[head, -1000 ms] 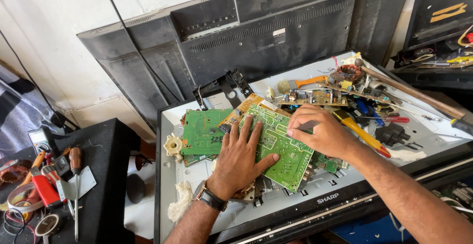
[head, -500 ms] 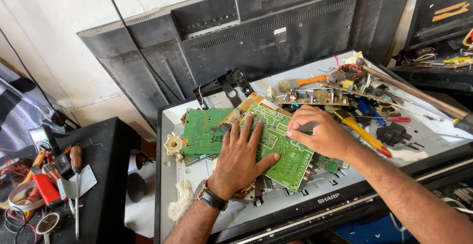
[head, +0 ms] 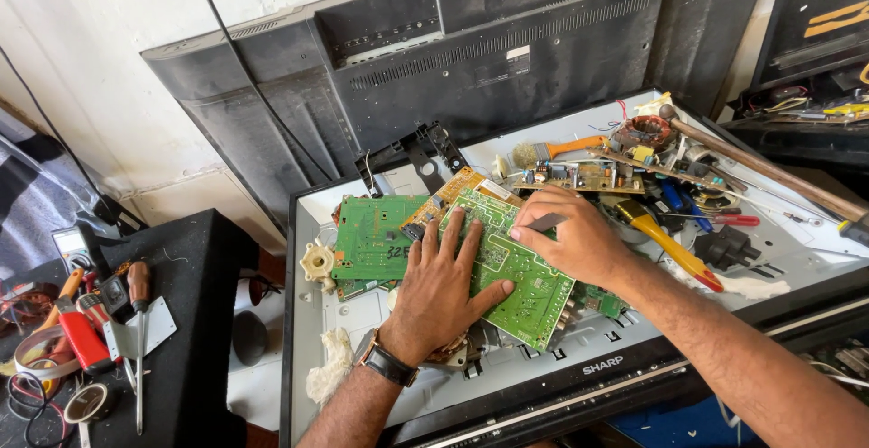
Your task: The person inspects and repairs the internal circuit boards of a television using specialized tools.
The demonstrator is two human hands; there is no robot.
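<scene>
My left hand point(head: 441, 287) lies flat, fingers spread, on a green circuit board point(head: 518, 276) that rests tilted on the opened back of a flat television point(head: 579, 371). My right hand point(head: 572, 238) is curled over the same board's upper edge and grips a thin dark tool point(head: 543, 224) between thumb and fingers, its tip against the board. A second green circuit board point(head: 373, 236) lies just left of the first, with an orange board point(head: 453, 190) partly under them. A watch is on my left wrist.
A yellow-handled screwdriver point(head: 665, 240), a brush point(head: 552, 151), small boards, a copper coil point(head: 643, 130) and a long wooden handle point(head: 769, 172) clutter the right side. Black television back covers point(head: 434, 68) lean on the wall. Screwdrivers, tape rolls and pliers lie on a black surface point(head: 195, 303) at left.
Both hands stay on the board; the right hand shifts only slightly along its upper edge.
</scene>
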